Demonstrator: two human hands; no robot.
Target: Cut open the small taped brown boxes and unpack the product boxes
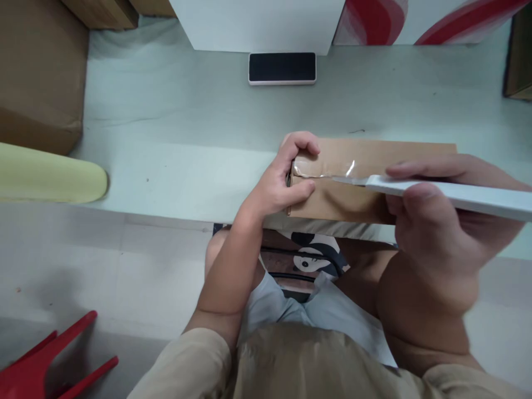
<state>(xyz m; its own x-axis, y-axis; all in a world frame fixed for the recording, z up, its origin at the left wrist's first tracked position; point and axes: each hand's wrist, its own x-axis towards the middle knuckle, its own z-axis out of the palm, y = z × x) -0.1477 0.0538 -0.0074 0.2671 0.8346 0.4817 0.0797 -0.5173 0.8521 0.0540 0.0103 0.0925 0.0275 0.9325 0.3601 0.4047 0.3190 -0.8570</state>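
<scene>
A flat brown cardboard box [374, 160] sealed with clear tape lies at the near edge of the pale table [178, 138]. My left hand [286, 177] grips the box's left end, thumb and fingers curled round it. My right hand [436, 221] is closed on a white-handled utility knife [436, 191]. The knife's blade tip rests on the taped seam along the top of the box, pointing left toward my left hand.
A black phone [282, 67] lies face up at the far side of the table, below a white panel [257, 22]. A large cardboard box [39, 72] and a yellow object [50, 174] are at the left. A red stool [45, 360] stands on the floor at lower left.
</scene>
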